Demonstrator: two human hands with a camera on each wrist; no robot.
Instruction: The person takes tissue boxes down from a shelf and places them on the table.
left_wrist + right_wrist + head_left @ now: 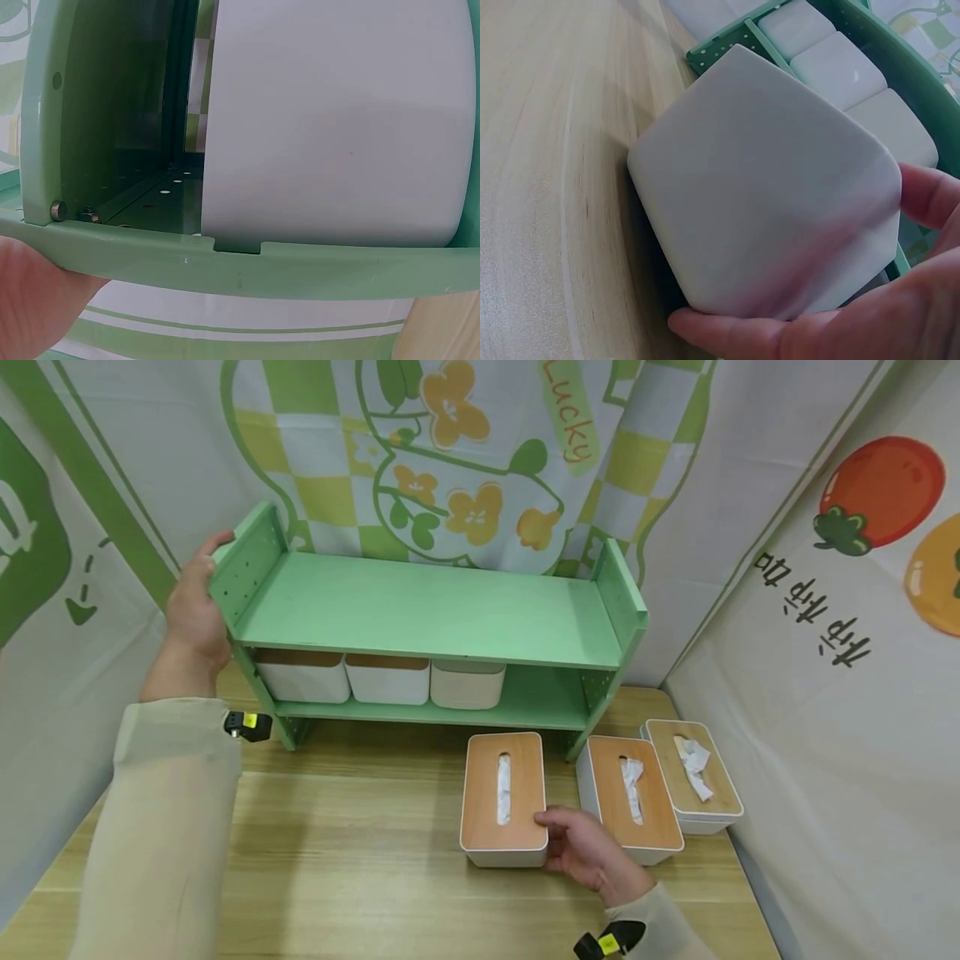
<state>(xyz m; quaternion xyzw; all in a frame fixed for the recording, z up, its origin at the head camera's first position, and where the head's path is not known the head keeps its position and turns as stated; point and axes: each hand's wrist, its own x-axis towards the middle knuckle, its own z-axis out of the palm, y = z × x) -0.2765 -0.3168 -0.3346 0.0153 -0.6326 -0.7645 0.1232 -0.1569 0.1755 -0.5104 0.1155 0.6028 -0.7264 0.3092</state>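
Note:
My left hand [198, 610] grips the left side panel of a green two-tier shelf [427, 610], fingertips over its top edge. In the left wrist view, part of that hand [37, 300] shows beside the green panel edge. With my right hand [588, 852] I hold a white tissue box [483, 793] by its near right corner, in front of the shelf. Its lid is wood-coloured, with white tissue in the slot. The right wrist view shows thumb and fingers around the box's pale side [757, 180]. Whether the box touches the table is unclear.
Three white boxes [386, 685] stand side by side on the lower tier, toward its left. Right of my held box are a second tissue box [600, 785] and a third one [723, 768] by the wall. Printed cloth [322, 460] hangs behind the shelf.

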